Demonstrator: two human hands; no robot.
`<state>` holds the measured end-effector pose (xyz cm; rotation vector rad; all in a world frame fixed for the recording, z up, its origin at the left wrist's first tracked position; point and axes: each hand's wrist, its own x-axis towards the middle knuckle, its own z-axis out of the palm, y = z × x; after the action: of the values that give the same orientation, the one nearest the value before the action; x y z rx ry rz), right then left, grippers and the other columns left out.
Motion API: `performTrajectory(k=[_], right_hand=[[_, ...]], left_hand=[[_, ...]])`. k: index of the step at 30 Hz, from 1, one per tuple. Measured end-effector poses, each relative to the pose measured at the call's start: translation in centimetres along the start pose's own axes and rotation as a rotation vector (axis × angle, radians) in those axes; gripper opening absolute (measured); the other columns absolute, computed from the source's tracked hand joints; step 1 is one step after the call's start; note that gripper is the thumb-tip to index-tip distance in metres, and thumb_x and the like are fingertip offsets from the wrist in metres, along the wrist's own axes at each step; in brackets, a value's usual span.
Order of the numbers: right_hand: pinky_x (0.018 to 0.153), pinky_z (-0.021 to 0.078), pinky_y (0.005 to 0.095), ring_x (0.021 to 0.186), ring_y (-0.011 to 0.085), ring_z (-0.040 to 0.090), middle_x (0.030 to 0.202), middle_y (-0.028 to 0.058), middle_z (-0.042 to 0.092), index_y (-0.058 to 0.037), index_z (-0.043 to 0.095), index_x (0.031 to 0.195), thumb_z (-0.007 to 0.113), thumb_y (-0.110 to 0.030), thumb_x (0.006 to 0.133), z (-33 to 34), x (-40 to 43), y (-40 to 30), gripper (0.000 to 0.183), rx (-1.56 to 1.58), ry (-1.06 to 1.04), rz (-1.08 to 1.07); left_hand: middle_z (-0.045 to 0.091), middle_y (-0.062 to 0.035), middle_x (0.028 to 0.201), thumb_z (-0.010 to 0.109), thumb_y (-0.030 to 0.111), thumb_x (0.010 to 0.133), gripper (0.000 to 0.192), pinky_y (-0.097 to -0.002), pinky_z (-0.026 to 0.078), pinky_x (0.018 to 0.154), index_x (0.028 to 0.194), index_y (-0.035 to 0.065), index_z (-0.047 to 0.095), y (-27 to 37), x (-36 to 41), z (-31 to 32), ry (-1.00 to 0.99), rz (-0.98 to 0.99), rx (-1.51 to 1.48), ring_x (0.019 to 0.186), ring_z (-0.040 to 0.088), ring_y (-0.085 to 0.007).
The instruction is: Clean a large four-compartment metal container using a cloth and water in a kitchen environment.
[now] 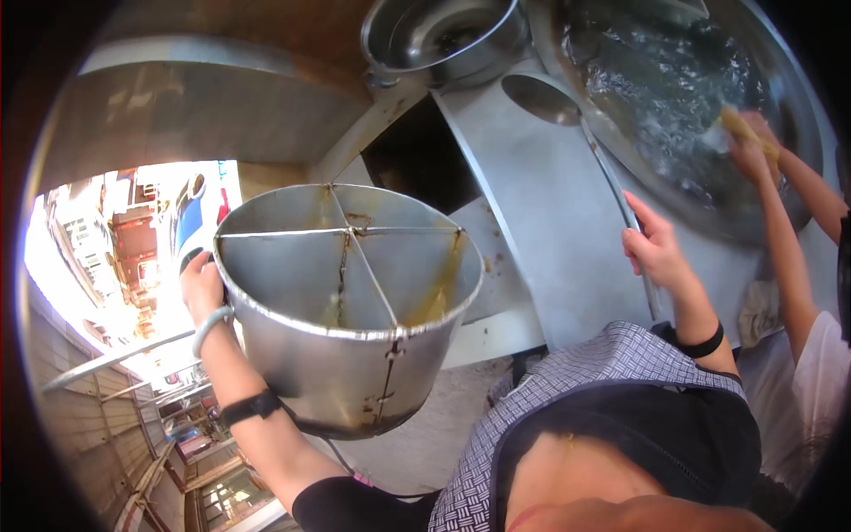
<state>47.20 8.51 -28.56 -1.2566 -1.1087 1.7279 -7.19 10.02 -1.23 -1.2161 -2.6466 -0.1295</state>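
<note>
My left hand (201, 282) is closed at the left side of a large round sheet-metal vessel (346, 379), just below its rim; what the fingers grip there is partly hidden. Two thin metal bars cross over its mouth, and a chain hangs inside from the crossing. Yellowish and brown stains run down the inner wall and the riveted seam. My right hand (655, 249) grips the handle of a long metal ladle (630, 206). The ladle's round bowl (542, 100) lies over the metal counter (525, 179), close to a wide water-filled basin.
At the right, a co-worker's hands (758, 146) hold a yellowish cloth (748, 130) in the wide metal basin (751, 233) of moving water. A metal pot (452, 60) stands at the back. Beside the counter is a dark square opening (422, 156). A crumpled cloth (760, 312) lies near the co-worker.
</note>
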Motion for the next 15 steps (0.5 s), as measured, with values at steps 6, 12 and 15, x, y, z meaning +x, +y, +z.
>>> performTrajectory(k=[6, 12, 15], right_hand=[[0.038, 0.0375, 0.0212, 0.042, 0.0069, 0.044, 0.062, 0.0017, 0.05, -0.0011, 0.034, 0.134, 0.048, -0.006, 0.08, -1.2, -0.4, 0.8, 0.056, 0.062, 0.063, 0.041], [0.038, 0.0375, 0.0205, 0.043, 0.0063, 0.044, 0.061, 0.0016, 0.05, -0.0002, 0.033, 0.134, 0.047, -0.004, 0.08, -1.2, -0.6, -0.5, 0.056, 0.095, 0.059, 0.068], [0.039, 0.0376, 0.0204, 0.043, 0.0062, 0.045, 0.061, 0.0017, 0.05, -0.0002, 0.033, 0.134, 0.047, -0.004, 0.08, -1.4, -0.6, -0.4, 0.056, 0.102, 0.059, 0.066]], left_hand=[[0.065, -0.0179, 0.094, 0.056, 0.019, 0.069, 0.039, -0.0307, 0.046, 0.077, 0.105, 0.005, 0.064, 4.6, 5.0, 1.3, 0.06, 0.084, 0.008, 0.086, 0.062, -0.0242], [0.061, -0.0195, 0.107, 0.051, 0.018, 0.072, 0.043, -0.034, 0.042, 0.089, 0.11, -0.0006, 0.06, 10.3, 5.5, 1.7, 0.054, 0.087, 0.111, 0.102, 0.058, -0.0296], [0.061, -0.0208, 0.105, 0.053, 0.017, 0.072, 0.042, -0.0348, 0.042, 0.088, 0.109, -0.0011, 0.06, 12.0, 6.2, 2.4, 0.041, 0.117, 0.111, 0.101, 0.058, -0.0314]])
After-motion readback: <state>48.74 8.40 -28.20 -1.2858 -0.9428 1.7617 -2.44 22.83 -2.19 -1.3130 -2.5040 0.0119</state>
